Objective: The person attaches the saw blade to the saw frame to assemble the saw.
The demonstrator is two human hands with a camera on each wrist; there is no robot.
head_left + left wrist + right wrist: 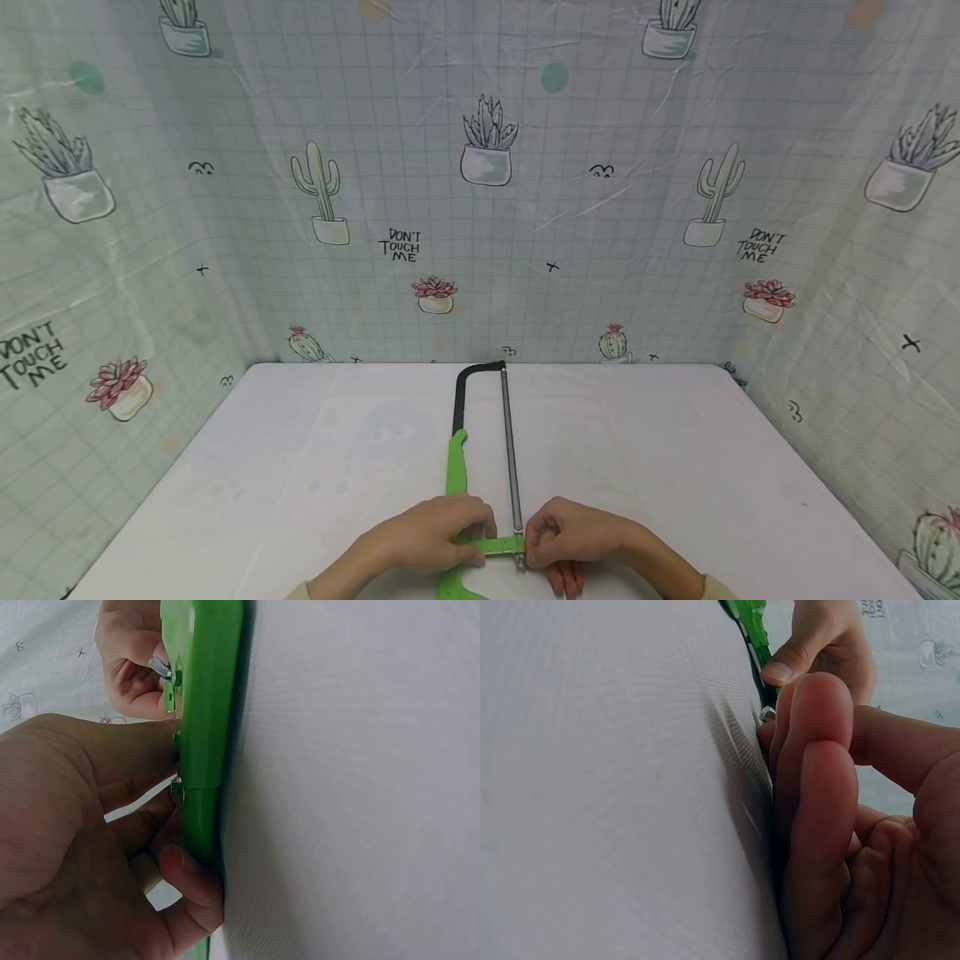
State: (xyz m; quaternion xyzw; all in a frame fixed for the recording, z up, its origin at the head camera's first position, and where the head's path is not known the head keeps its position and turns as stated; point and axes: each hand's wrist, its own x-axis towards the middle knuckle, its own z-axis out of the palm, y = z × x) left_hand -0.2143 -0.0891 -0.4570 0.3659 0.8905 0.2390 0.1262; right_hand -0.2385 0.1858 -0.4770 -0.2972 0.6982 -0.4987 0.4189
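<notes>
A hacksaw lies on its side on the table, its green frame (457, 467) running into a black bow (460, 400) at the far end. The grey blade (511, 450) stretches along its right side to a green crosspiece (504, 546). My left hand (435, 529) grips the frame near that crosspiece; thumb and fingers wrap the green metal in the left wrist view. At the blade's near end, my right hand (581, 533) pinches a small metal wing nut (160, 667) between thumb and forefinger. Its other fingers (829, 802) rest along the tabletop.
The white tabletop (637, 450) spreads out around the saw. A cloth backdrop (555, 192) printed with potted cacti rises behind it and along both sides. The saw's green handle (456, 586) reaches the bottom edge of the head view.
</notes>
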